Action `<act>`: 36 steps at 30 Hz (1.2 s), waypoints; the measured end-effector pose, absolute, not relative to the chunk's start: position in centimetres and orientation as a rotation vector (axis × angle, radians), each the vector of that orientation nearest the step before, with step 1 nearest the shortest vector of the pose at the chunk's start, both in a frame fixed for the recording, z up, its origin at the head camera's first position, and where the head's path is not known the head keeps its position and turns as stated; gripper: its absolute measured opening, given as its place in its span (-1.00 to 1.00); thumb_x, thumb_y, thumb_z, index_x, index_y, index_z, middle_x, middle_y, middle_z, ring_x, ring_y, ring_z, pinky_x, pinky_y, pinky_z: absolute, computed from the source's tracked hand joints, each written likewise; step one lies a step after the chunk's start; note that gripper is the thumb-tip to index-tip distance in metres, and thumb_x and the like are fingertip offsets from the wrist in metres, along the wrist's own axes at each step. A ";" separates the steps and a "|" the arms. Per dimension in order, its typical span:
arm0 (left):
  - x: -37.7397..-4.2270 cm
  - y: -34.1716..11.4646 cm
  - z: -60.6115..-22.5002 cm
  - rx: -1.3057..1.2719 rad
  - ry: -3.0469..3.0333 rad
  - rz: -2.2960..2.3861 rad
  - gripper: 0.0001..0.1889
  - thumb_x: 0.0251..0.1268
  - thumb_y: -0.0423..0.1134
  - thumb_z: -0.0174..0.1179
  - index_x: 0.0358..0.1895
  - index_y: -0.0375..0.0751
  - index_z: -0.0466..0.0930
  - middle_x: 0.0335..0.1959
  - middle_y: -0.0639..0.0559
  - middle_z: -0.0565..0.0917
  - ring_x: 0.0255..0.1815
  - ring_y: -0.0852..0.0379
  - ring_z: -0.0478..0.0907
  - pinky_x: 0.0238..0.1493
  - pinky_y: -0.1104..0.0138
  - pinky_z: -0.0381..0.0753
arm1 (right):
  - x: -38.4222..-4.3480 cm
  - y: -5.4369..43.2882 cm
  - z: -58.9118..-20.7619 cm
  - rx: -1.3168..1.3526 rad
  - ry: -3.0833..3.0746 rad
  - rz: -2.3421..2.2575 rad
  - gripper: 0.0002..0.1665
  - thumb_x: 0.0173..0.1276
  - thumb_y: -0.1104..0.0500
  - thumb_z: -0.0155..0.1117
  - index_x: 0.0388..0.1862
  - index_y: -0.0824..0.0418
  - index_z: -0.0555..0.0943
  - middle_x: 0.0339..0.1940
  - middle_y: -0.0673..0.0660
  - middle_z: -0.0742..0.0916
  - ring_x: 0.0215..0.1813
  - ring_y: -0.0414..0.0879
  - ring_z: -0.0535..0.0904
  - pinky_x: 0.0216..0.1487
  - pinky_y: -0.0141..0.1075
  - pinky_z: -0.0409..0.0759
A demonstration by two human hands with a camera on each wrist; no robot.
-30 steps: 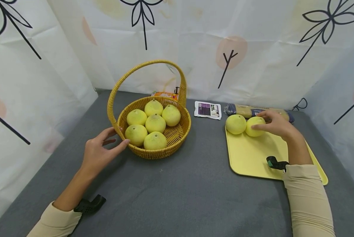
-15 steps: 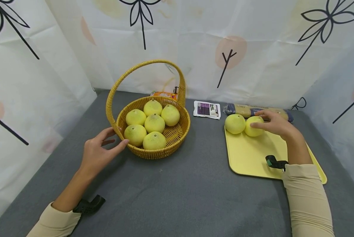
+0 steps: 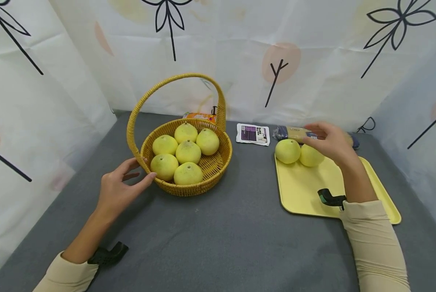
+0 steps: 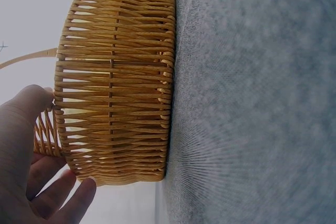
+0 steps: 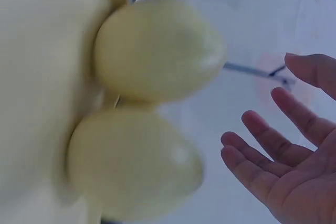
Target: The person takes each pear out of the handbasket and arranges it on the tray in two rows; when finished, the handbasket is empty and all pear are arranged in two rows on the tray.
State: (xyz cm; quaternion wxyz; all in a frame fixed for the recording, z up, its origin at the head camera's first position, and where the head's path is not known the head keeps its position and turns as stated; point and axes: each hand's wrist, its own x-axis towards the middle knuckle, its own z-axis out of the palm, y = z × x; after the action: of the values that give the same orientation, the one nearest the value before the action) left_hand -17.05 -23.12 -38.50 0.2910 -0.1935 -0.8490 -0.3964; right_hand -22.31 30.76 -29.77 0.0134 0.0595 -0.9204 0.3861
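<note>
A yellow wicker basket (image 3: 214, 174) with a tall hooped handle stands on the table, holding several round yellow-green citrus fruits (image 3: 188, 152) like small pomelos. My left hand (image 3: 125, 184) grips its rim at the handle's left foot; the left wrist view shows the thumb (image 4: 34, 98) at the rim and the fingers on its far side. Over the yellow tray (image 3: 313, 198), my right hand (image 3: 329, 142) is spread and holds nothing. Two more fruits, one left (image 3: 287, 151) and one right (image 3: 310, 155), sit side by side at the tray's back left corner. The hand partly covers the right one.
A white and purple packet (image 3: 253, 134) lies between basket and tray at the back. Behind the tray is a long tan and blue package (image 3: 294, 133), partly hidden by my right hand. An orange packet (image 3: 200, 117) lies behind the basket, in front of the patterned curtain (image 3: 240, 69).
My right hand has let go of the right-hand fruit on the tray and risen above it. The left hand stays at the basket. The whole head view has shifted slightly.
</note>
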 end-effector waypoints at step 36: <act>-17.1 -23.2 -38.6 -0.511 -2.269 -1.073 -0.46 0.02 -0.34 0.55 0.14 -0.32 0.64 -0.01 -0.13 0.73 -0.01 0.54 0.55 -0.10 0.55 0.67 | -23.6 5.9 -32.9 1.462 -2.897 1.187 -0.41 0.36 0.10 0.41 0.32 0.25 0.52 0.19 0.12 0.61 -0.09 -0.06 0.54 -0.02 -0.25 0.60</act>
State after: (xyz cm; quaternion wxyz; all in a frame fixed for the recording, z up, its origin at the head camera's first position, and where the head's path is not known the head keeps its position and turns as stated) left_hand -17.08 -23.19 -38.61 0.2862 -0.1913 -0.8487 -0.4015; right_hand -23.62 5.88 -32.94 -0.1562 0.4180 -0.8281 0.3394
